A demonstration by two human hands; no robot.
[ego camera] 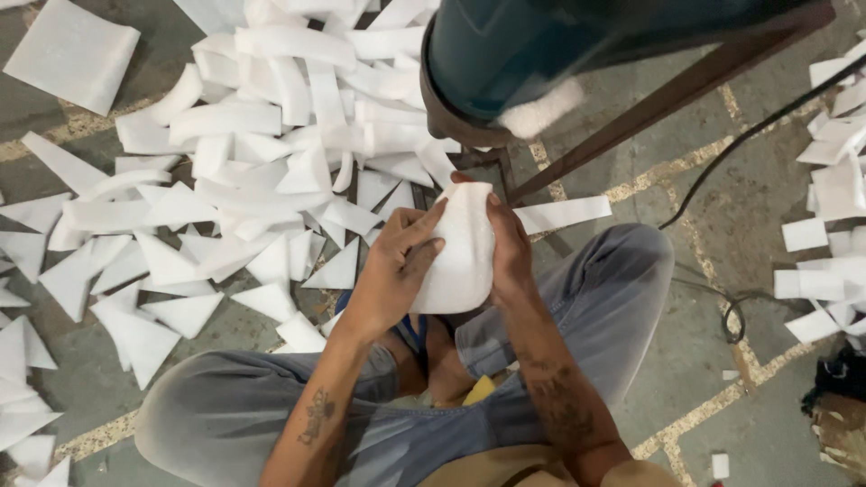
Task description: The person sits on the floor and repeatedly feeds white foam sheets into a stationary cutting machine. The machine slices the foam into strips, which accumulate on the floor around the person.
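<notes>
We hold a white foam piece between both hands above our knees: the left hand wraps its fingers across the soft, curved face, and the right hand clamps the opposite edge, each grip closed on the foam. Its lower end is rounded, its surface smooth and matte. Just beyond the grip stands a dark teal machine drum with a rusty metal frame. Left of the grip, a heap of white foam offcuts, strips and triangles, covers the concrete floor. A black cable runs to the right.
</notes>
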